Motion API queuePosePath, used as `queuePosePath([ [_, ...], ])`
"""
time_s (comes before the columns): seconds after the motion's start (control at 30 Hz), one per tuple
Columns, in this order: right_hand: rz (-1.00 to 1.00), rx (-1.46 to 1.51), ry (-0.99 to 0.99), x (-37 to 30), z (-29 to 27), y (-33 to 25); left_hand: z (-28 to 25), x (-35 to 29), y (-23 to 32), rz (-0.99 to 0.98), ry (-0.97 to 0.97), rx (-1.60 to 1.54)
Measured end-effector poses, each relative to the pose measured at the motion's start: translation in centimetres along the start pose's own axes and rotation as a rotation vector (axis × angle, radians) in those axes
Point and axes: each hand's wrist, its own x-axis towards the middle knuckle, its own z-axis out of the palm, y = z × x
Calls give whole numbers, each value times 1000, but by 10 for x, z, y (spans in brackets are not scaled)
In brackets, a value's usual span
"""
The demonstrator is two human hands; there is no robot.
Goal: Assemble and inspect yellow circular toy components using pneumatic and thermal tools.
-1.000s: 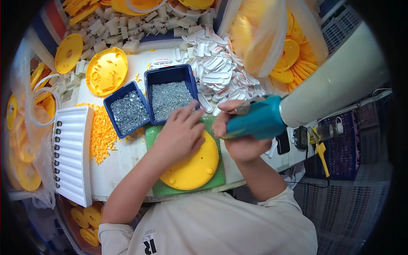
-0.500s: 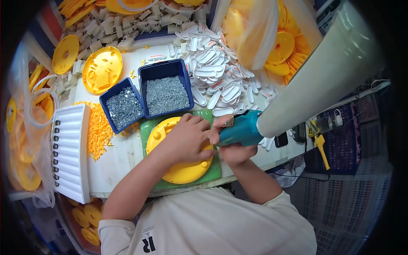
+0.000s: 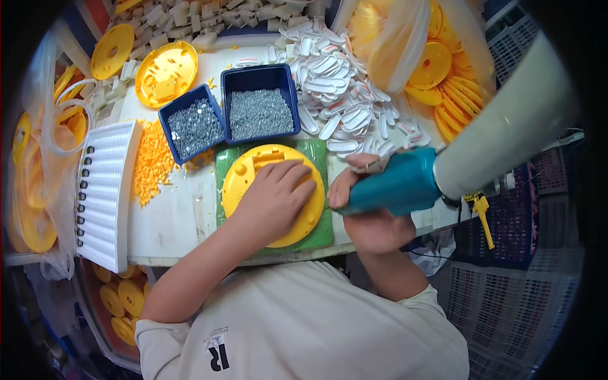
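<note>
A round yellow plastic housing (image 3: 240,190) lies on a green mat (image 3: 323,235) at the front of the table. My left hand (image 3: 278,193) rests on top of it with the fingers lying out over its surface, hiding the middle. To the right of the housing, my right hand (image 3: 373,221) is wrapped round the teal part of an electric screwdriver (image 3: 399,182). A thick pale cylinder extends from the teal part towards the upper right. The screwdriver's tip is hard to make out, and the tool is apart from the housing.
Two blue bins (image 3: 294,101) of small metal screws stand behind the mat. White oval plastic parts (image 3: 329,82) are heaped behind, yellow pieces (image 3: 152,161) lie left. A white ridged tray (image 3: 107,190) stands further left. Bags of yellow discs (image 3: 430,66) flank the table.
The screwdriver in my right hand has moved right, away from the housing's edge. My left hand has shifted a little nearer on the housing, uncovering more of its far side. The whole view has shifted slightly.
</note>
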Motion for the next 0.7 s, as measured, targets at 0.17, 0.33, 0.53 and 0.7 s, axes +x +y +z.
queuePosePath([
  [0.17, 60, -44, -135, -31, 12, -1, -13, -44, 51, -197, -92, -70],
  [0.33, 163, -185, -114, -41, 17, 4, 19, -55, 56, -146, -10, 189],
  [0.53, 77, -68, -103, -52, 11, 25, 28, -60, 53, -94, 47, 233],
  [0.7, 95, -93, -122, -53, 11, 24, 28, -60, 53, -74, 54, 241],
])
